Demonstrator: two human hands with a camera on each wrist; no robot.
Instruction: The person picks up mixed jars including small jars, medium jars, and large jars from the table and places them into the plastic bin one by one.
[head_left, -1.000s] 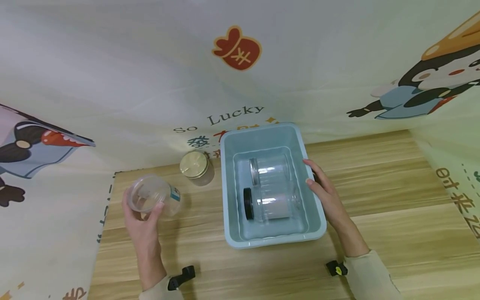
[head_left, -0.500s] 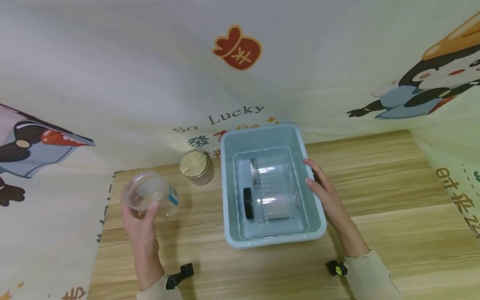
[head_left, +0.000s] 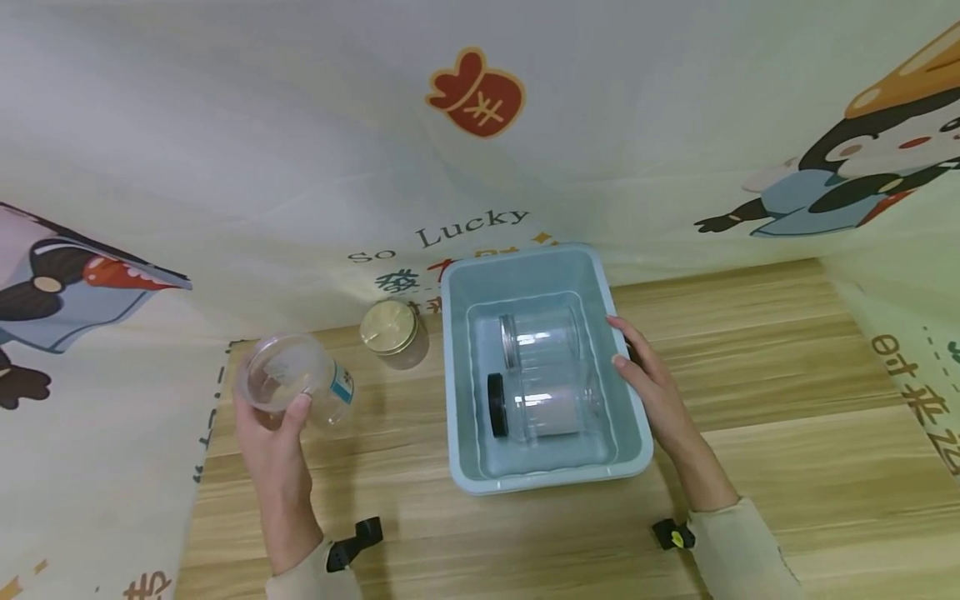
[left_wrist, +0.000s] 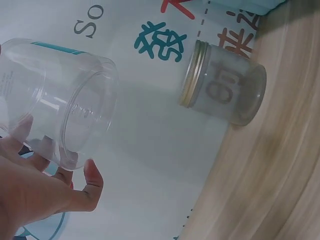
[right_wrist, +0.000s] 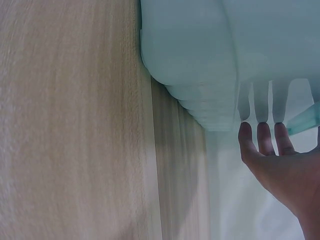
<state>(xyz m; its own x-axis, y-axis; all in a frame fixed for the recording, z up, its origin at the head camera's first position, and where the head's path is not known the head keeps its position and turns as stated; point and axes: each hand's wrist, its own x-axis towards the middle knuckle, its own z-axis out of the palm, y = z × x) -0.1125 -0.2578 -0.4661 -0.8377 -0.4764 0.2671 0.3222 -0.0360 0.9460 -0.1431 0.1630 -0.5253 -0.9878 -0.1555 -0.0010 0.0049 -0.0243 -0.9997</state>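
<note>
My wooden table carries the blue tub; my right hand rests straight-fingered against its right wall. Left of it, above the table's edge, my left hand grips a lidless clear jar near a gold-lidded jar.

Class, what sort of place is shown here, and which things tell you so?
Probably a staged tabletop set, not a kitchen: a wooden table with printed cartoon backdrop sheets behind it, a blue bin and clear jars.
</note>
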